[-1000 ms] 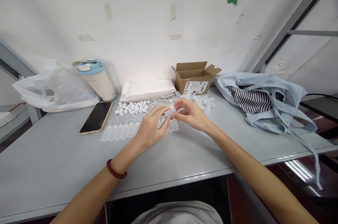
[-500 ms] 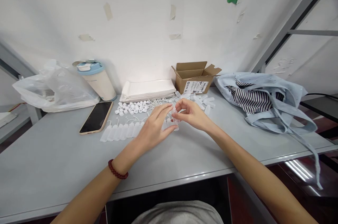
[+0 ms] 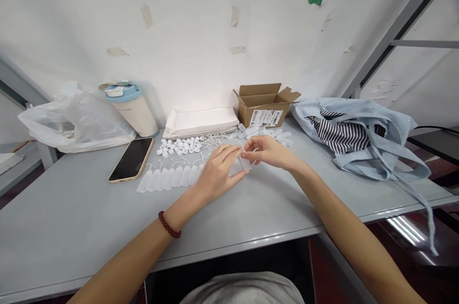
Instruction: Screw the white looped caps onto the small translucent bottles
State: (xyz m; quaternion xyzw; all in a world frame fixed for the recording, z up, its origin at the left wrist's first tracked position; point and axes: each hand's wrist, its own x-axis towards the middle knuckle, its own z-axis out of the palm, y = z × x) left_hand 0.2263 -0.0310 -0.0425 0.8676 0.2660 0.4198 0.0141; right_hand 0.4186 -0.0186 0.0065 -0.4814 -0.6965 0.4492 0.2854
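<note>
On the grey table [image 3: 233,213], a tube [image 3: 245,164] points away between the loosely open left hand [image 3: 214,172] and right hand [image 3: 270,152], whose grip is unclear.

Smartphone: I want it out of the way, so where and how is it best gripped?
Probably pinch the smartphone by both long edges near the middle, from above: it lies flat, screen up, narrower that way; the tumbler crowds its far end.

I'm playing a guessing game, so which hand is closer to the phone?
Left. The left hand is just to the right of the phone, with some small white pieces between them. The right hand is farther right, past the left hand.
</note>
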